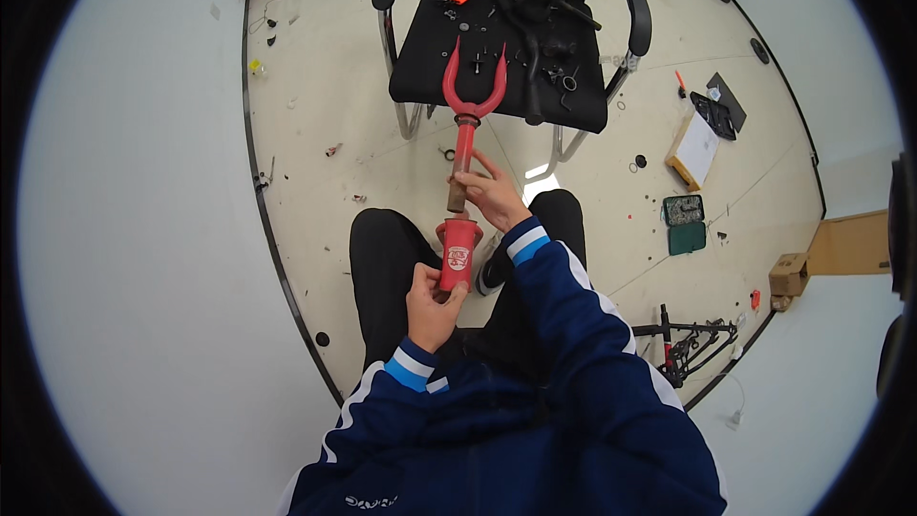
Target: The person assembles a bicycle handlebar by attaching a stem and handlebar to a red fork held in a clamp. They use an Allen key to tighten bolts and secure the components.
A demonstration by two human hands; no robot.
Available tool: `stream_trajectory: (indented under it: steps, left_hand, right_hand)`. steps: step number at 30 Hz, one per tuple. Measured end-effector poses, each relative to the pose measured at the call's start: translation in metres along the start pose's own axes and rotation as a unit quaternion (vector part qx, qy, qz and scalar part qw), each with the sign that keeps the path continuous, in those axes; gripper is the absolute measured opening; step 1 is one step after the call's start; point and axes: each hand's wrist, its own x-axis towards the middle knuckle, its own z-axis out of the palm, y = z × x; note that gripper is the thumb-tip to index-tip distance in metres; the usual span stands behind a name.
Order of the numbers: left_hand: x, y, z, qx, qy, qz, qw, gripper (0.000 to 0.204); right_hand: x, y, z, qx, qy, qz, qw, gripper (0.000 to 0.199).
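Note:
My right hand is closed around the lower steerer tube of a red bicycle fork, whose two prongs point away from me over the chair seat. Just below the tube's end, my left hand grips a red bicycle head tube with a round white emblem on its front. The steerer end lines up with the head tube's upper opening; whether they touch, I cannot tell. Between my knees, the rest of the red part is mostly hidden.
A black office chair ahead bears small bike parts, a dark saddle-like piece and an orange item. To the right on the floor lie a green case of small parts, a white-topped box, a black tool case and a black bike frame.

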Motion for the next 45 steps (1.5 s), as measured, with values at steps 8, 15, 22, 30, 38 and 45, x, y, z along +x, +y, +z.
stream_trajectory:
  steps: [8,15,22,30,38,45]
  left_hand:
    - [-0.001,-0.003,-0.003,-0.011,-0.01,-0.007,1.0,0.034]
    - [-0.003,-0.003,-0.006,-0.004,-0.01,-0.008,1.0,0.034]
    - [-0.005,-0.004,-0.006,-0.01,-0.017,-0.01,1.0,0.034]
    - [-0.006,-0.009,-0.006,-0.006,-0.014,-0.003,1.0,0.035]
    - [-0.004,-0.006,-0.005,-0.014,-0.019,-0.007,1.0,0.034]
    - [-0.008,-0.003,-0.005,-0.015,-0.025,-0.014,0.999,0.034]
  right_hand:
    - [-0.013,0.011,0.005,0.129,-0.008,0.117,0.985,0.039]
    - [-0.014,0.0,0.013,0.02,-0.005,0.133,0.991,0.042]
    - [0.007,0.003,0.001,0.056,-0.01,0.058,0.997,0.033]
    - [0.005,-0.003,0.007,0.059,-0.043,-0.002,0.997,0.031]
    - [0.0,0.001,0.014,0.048,-0.06,0.215,0.973,0.024]
    - [0.017,-0.013,0.007,0.074,-0.042,0.187,0.979,0.02]
